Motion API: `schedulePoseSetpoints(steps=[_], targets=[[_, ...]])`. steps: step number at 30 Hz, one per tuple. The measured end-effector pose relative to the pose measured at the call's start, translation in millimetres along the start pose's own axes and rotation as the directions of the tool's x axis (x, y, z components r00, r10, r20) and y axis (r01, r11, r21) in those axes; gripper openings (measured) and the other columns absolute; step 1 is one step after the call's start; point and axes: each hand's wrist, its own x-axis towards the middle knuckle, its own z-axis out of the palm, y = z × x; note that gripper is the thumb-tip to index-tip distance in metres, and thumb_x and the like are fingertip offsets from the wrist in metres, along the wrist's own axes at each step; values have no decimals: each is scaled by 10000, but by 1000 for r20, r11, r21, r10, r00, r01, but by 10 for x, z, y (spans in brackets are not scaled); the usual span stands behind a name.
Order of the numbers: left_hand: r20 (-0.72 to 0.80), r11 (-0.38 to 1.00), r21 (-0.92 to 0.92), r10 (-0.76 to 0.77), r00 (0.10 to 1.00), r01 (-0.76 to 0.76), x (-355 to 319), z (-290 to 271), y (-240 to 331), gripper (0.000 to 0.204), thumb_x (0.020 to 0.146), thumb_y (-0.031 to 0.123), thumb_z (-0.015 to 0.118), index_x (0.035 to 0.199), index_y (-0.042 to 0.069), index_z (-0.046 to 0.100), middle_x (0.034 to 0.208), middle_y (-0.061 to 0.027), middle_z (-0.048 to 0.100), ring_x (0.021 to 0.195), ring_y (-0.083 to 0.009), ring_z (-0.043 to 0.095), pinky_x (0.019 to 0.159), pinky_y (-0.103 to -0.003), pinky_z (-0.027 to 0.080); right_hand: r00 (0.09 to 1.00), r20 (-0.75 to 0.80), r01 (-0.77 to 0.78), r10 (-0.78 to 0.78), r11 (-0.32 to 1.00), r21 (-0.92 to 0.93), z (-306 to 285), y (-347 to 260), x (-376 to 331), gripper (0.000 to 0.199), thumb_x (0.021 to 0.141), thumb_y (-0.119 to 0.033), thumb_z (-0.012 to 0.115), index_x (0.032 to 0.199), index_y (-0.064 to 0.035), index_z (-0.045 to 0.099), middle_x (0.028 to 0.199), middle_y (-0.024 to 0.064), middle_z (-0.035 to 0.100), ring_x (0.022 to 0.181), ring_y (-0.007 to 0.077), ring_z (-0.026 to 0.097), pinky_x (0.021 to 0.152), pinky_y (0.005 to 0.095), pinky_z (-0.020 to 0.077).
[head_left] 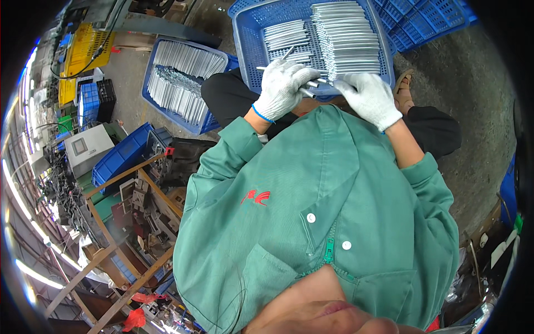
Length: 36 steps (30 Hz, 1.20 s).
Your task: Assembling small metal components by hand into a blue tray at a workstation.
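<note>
My left hand (282, 83), in a white knit glove with a blue cuff edge, is closed around several short silver metal tubes (308, 93). Their ends stick out on both sides of the fist. Close by on the right, my right hand (368, 96) wears the same kind of glove. Its fingers are bent together near the tube ends, and what they pinch, if anything, is hidden. Both hands are at the near rim of a blue plastic crate (245, 55). Inside it, a long row of stacked metal tubes (350, 39) fills the right, with smaller groups (285, 35) on the left.
Left of my knee stands another blue crate (146, 83) filled with metal tubes. More blue crates (425, 22) stand at the upper right. A grey control box (89, 147), a blue bin (119, 158) and a rusty metal frame (114, 245) are at the left.
</note>
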Motion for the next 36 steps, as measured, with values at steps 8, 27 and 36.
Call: schedulePoseSetpoints(steps=[8,27,36], targets=[[67,996,45,-77,995,74,-144,47,-113,285,767,143,745,1051,130,732,925,-21,756,785,-232,680,789,-347,481,998,-40,61,-56,988,144,116,69,45,341,962,-361,576,995,-114,809,877,112,773,747,346,716,682,436,562],[516,838,-215,-339,787,502,-195,-51,-291,157,1004,162,631,1104,82,721,886,-66,764,698,-260,680,659,-387,525,989,-101,100,-106,993,-59,131,24,6,340,948,-381,595,994,-98,777,888,131,772,719,383,711,660,475,557],[456,867,-267,-270,848,420,-43,-171,-137,157,941,109,679,1076,45,727,870,-46,760,645,-241,601,646,-360,503,972,-128,180,-198,973,-142,85,14,-24,328,952,-370,599,976,-95,776,869,118,769,707,339,714,635,441,552]])
